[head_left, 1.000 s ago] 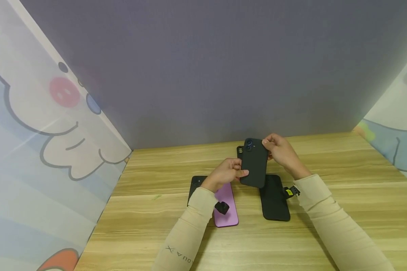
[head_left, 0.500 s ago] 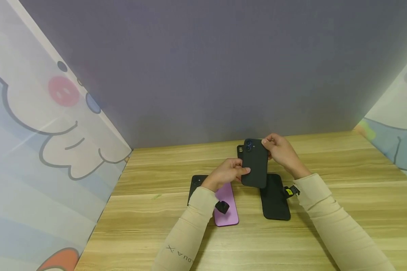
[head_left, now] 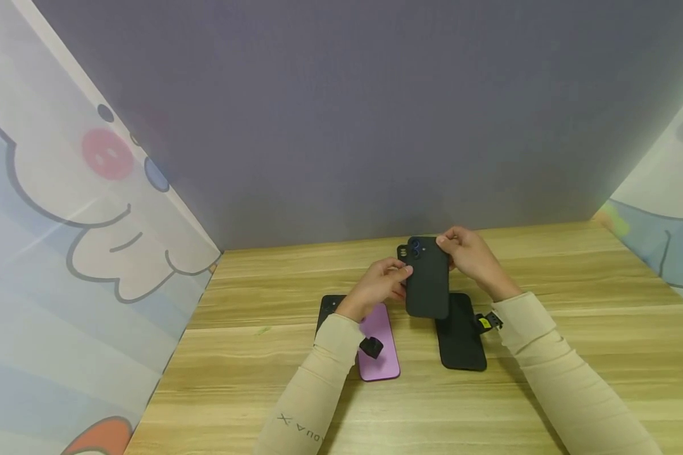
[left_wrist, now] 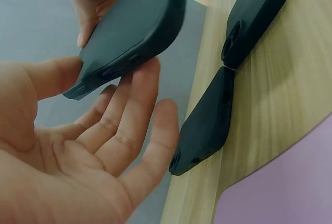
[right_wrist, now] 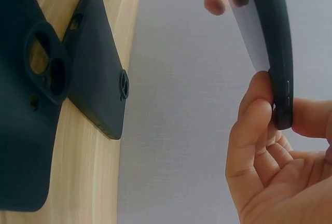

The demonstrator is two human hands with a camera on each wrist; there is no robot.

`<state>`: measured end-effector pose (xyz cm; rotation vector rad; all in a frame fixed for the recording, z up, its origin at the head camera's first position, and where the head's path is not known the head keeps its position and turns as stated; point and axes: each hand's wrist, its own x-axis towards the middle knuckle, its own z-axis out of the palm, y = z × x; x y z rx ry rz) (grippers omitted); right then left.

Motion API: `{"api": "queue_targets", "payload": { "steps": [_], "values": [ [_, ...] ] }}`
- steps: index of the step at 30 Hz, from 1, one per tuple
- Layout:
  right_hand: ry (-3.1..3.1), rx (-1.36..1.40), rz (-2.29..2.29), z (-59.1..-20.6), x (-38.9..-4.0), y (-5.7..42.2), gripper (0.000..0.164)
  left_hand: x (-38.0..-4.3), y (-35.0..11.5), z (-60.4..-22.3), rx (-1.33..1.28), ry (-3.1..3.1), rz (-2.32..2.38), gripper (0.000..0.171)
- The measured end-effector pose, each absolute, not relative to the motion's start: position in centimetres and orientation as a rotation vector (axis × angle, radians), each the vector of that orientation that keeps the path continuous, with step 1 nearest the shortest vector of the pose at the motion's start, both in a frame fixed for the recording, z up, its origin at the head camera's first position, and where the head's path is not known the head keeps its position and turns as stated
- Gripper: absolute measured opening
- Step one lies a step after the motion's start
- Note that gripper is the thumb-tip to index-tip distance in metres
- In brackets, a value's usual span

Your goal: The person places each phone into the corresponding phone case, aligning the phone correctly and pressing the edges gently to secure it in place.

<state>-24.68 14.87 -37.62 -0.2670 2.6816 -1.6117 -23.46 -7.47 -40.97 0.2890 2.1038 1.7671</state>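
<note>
A phone in a black case (head_left: 427, 287) is held above the table, its blue-ringed camera lenses facing up at the top left. My left hand (head_left: 375, 287) pinches its left edge near the lenses, thumb on the back and fingers beneath, as the left wrist view shows. At the upper right corner, my right hand (head_left: 474, 260) pinches it between thumb and fingers. Its glossy screen side shows in the right wrist view. Partly hidden behind it is a black phone case (head_left: 402, 252), with another black phone case (right_wrist: 21, 141) lying nearer, below my right hand.
Under my left wrist lies a purple phone (head_left: 380, 347), beside a black phone (head_left: 327, 307) mostly covered by the sleeve. The wooden table (head_left: 250, 373) ends at a grey back panel (head_left: 341, 126). Printed walls stand on both sides.
My left hand has slid up along the phone's left edge towards the lenses. The phone has turned a little straighter and its top has dropped slightly. The right hand keeps its pinch.
</note>
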Motion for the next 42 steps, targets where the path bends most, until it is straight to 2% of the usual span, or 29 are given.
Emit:
{"api": "queue_targets", "payload": {
  "steps": [15,28,42],
  "values": [
    [2.622,-0.352,-1.558,-37.6,-24.4,14.2,0.039,-23.6,-7.5,-40.5,0.247,2.120,1.910,0.025],
    [2.607,-0.387,-1.553,-37.6,-24.2,13.7,0.035,-23.8,-7.5,-40.6,0.209,2.159,1.957,0.030],
    [2.588,-0.383,-1.550,-37.7,-24.3,13.6,0.033,-23.5,-7.5,-40.4,0.205,2.202,1.971,0.027]
  ]
}}
